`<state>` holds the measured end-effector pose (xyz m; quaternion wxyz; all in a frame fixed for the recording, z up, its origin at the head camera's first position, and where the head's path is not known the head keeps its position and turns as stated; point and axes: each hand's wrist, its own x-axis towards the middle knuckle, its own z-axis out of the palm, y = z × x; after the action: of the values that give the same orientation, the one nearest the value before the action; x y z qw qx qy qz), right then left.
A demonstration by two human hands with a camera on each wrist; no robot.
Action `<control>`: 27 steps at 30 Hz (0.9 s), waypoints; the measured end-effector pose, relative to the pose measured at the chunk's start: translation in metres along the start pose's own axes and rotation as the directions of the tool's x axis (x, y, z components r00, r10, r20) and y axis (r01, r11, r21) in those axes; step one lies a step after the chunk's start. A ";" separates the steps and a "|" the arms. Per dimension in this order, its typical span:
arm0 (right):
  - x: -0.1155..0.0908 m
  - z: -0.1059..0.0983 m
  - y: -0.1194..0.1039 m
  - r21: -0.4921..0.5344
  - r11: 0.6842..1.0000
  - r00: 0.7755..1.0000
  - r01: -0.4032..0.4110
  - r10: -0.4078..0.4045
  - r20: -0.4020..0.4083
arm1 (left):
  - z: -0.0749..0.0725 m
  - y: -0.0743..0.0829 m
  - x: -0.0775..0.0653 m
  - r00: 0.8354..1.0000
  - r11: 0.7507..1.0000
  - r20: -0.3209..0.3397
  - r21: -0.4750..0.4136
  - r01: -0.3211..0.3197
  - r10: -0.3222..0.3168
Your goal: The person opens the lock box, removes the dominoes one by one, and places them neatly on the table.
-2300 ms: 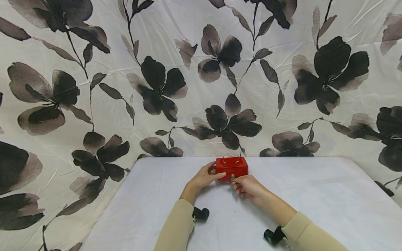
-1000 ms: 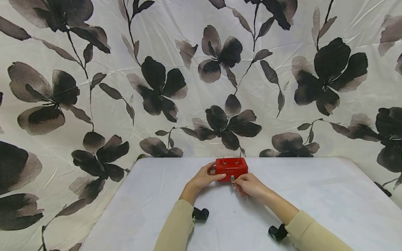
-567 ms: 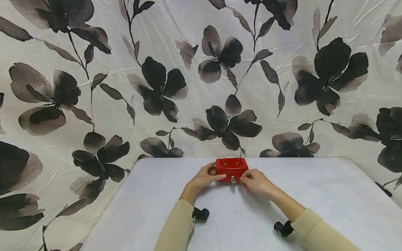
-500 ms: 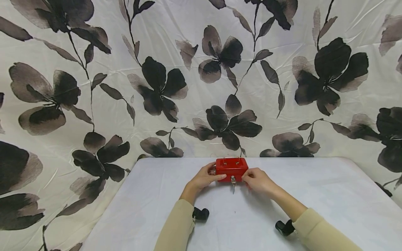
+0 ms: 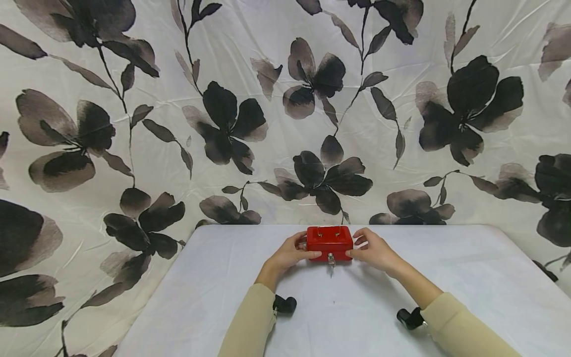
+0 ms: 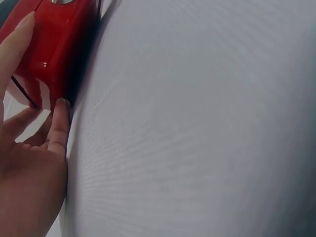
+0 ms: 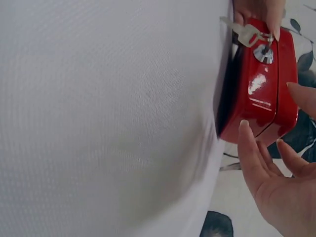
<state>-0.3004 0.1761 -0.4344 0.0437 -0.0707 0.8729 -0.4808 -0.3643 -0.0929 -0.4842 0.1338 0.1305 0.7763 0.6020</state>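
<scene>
A small red cash box (image 5: 330,244) with a thin metal handle on its lid stands near the table's far edge. From the silver lock (image 7: 263,55) on its front hang keys (image 7: 247,35). My left hand (image 5: 287,254) grips the box's left end, thumb on the front; the left wrist view shows its other fingers at the end wall and lower corner. At the right end is my right hand (image 5: 378,254), its thumb touching the box's front corner. In the right wrist view its fingers (image 7: 253,160) are spread beside the end wall; whether all of them touch is unclear.
A white cloth covers the table (image 5: 214,277). Behind it hangs a floral curtain (image 5: 267,198). Black wrist cameras sit under both forearms, the left camera (image 5: 285,304) and the right camera (image 5: 410,318) close above the cloth.
My right hand has let go of the key and moved right to the box's right end, its fingers spreading. The keys now hang from the lock. My left hand has stayed at the box.
</scene>
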 end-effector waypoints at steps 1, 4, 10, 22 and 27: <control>0.001 0.000 0.001 0.002 1.000 1.000 0.005 -0.005 0.006 | 0.000 -0.001 0.000 1.000 1.000 0.001 0.000 0.001 -0.001; 0.003 0.000 0.006 0.008 1.000 1.000 0.011 -0.012 0.018 | 0.001 -0.002 0.000 1.000 1.000 0.004 0.000 0.004 -0.004; 0.007 0.000 0.010 0.019 1.000 0.999 0.011 -0.012 0.034 | 0.001 -0.001 -0.003 1.000 1.000 0.010 0.018 0.010 -0.010; 0.013 -0.001 0.010 0.006 1.000 0.996 0.014 -0.014 0.091 | 0.000 0.003 -0.005 1.000 1.000 0.011 0.015 0.002 -0.002; 0.014 -0.001 0.012 0.025 1.000 0.993 0.003 -0.006 0.122 | 0.001 -0.001 -0.005 1.000 1.000 0.016 0.021 -0.002 0.002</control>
<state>-0.3149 0.1812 -0.4445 0.0969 -0.1013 0.8623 -0.4866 -0.3595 -0.0943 -0.4846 0.1382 0.1377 0.7814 0.5927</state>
